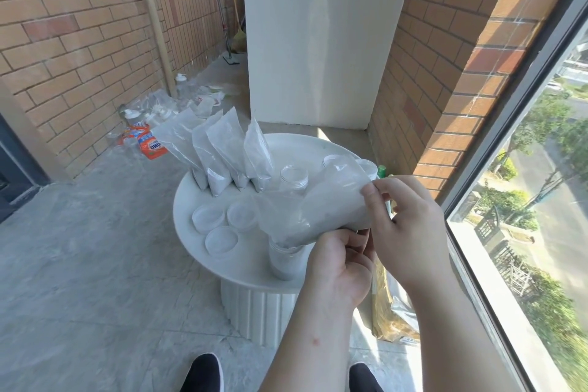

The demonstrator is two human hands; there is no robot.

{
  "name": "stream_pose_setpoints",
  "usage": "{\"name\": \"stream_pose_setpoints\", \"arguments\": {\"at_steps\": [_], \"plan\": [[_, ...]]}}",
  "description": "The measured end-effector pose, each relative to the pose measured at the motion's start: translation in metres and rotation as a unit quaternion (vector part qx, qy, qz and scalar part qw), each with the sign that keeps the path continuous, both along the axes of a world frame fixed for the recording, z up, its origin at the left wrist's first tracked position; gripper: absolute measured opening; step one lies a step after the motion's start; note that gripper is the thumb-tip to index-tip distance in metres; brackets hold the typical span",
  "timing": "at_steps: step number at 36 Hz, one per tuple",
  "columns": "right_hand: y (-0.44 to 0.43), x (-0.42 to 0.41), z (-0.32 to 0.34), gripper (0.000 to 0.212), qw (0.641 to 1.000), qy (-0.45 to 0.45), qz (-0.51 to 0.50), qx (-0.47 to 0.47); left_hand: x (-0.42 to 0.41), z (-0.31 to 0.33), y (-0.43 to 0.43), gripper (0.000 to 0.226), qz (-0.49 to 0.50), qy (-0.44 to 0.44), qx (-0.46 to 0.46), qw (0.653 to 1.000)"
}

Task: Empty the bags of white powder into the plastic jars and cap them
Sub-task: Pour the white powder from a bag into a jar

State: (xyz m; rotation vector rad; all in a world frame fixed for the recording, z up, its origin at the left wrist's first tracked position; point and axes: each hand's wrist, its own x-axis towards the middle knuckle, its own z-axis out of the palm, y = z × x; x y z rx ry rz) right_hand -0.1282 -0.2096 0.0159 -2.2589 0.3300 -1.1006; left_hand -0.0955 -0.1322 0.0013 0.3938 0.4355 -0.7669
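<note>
Powder bag (321, 210), clear plastic and part-filled with white powder, is lying tilted above the near edge of the round white table (305, 145), its lower mouth reaching into a plastic jar (284, 259) standing just below it. The right hand (410, 226) is pinching the bag's raised end between thumb and fingers, its grip closing on the plastic. The left hand (339, 264) is gripping the bag's underside just beside the jar; its fingers are largely hidden under the bag, and the jar's right side is covered by this hand. The jar is showing grey-white powder in its lower part, though the fill level is hard to read through the blurred wall. Behind the bag, four more bags (222, 149) are standing upright in a row at the table's far left. Three loose lids (222, 223) are lying to the left of the jar. An open jar (294, 177) is standing behind the bag, and further jars are partly hidden by the bag's raised end. Two dark shoes (203, 372) are being cut off by the bottom edge.
</note>
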Motion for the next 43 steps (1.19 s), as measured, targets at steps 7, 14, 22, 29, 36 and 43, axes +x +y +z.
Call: {"name": "stream_pose_setpoints", "arguments": {"at_steps": [7, 14, 22, 29, 36, 43], "plan": [[0.0017, -0.0009, -0.0003, 0.013, 1.000, -0.013, -0.005, -0.018, -0.0008, 0.0000, 0.0008, 0.051, 0.012, 0.000, -0.006, 1.000], [0.0038, -0.0005, 0.0013, 0.014, 1.000, -0.007, -0.014, -0.009, -0.0028, 0.0007, 0.0014, 0.051, 0.011, -0.006, -0.005, 1.000], [0.0046, 0.0001, 0.0024, 0.014, 1.000, -0.007, -0.021, 0.001, -0.0018, 0.0015, 0.0017, 0.053, 0.015, -0.006, -0.002, 1.000], [0.0047, 0.0019, 0.0013, 0.015, 1.000, -0.011, -0.018, 0.005, -0.0009, 0.0013, 0.0015, 0.047, 0.006, -0.009, 0.010, 1.000], [0.0046, 0.0022, 0.0019, 0.015, 1.000, -0.017, -0.026, 0.007, 0.0005, -0.0001, 0.0016, 0.047, -0.003, -0.015, 0.015, 1.000], [0.0051, 0.0038, 0.0029, 0.015, 0.999, -0.012, -0.030, 0.007, 0.0007, 0.0006, 0.0003, 0.045, -0.011, -0.012, 0.035, 0.999]]}}
